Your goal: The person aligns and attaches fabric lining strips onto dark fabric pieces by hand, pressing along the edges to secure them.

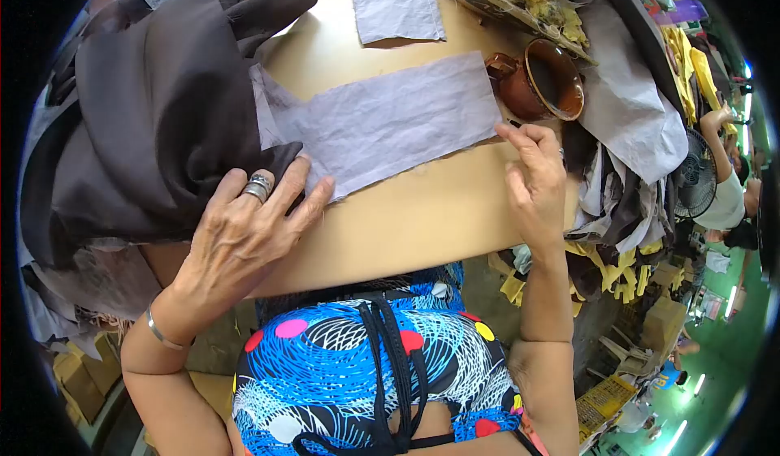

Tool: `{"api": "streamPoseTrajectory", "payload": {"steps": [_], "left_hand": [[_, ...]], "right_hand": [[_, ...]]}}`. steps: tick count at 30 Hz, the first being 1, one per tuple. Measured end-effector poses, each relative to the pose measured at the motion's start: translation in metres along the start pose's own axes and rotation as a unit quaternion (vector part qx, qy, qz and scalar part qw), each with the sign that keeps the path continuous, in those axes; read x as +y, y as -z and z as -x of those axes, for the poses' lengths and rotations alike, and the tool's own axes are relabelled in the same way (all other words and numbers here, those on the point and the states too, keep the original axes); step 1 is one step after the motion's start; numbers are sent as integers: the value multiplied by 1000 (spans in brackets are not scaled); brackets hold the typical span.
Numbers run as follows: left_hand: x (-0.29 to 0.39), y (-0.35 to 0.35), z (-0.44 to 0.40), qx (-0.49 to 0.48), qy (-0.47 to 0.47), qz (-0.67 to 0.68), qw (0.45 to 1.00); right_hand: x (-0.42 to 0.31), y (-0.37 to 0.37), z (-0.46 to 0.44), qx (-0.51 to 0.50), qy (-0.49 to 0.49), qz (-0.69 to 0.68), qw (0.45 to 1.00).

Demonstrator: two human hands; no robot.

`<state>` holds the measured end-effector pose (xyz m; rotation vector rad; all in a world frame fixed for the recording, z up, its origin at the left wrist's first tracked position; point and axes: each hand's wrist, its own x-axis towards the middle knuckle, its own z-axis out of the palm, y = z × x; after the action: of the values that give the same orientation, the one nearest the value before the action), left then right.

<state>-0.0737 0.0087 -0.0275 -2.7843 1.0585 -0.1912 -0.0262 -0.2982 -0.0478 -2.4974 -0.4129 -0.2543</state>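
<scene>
I register a blue patterned top (325,395) with multicoloured dots, black straps (398,375), silver-coloured rings (259,186) and bracelet (158,332).

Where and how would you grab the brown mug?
Probably by the handle, from the left: it juts that way off the mug, over the pale strip. Loose cloth crowds the right side. Keep it level; the dark interior hides any contents.

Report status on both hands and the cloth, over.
Left hand on dark fabric, fingers spread. Right hand by right end of pale cloth strip. Brown mug close to that end.
</scene>
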Motion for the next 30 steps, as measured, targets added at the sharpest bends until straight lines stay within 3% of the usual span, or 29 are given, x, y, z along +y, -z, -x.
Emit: {"api": "streamPoseTrajectory", "payload": {"steps": [3, 6, 12, 18, 22, 28, 30], "left_hand": [[0, 0, -1, 8, -5, 5, 1000], [0, -1, 1, -14, 8, 5, 1000], [-1, 2, -2, 13, -6, 3, 1000], [0, 1, -2, 9, -4, 0, 1000], [1, -1, 0, -9, 6, -2, 1000], [2, -1, 0, -19, 12, -1, 1000], [2, -1, 0, -18, 13, 2, 1000]], "right_hand": [[12, -8, 2, -43, -6, -60, 997], [0, -15, 1, -28, 21, 153, 988], [-21, -29, 0, -22, 35, 408, 912], [-32, -28, 4, -38, 93, 415, 904], [-13, -17, -6, -31, 72, 453, 888], [-38, -26, 12, -60, 166, 384, 906], [-35, -20, 7, -57, 154, 372, 913]]}}
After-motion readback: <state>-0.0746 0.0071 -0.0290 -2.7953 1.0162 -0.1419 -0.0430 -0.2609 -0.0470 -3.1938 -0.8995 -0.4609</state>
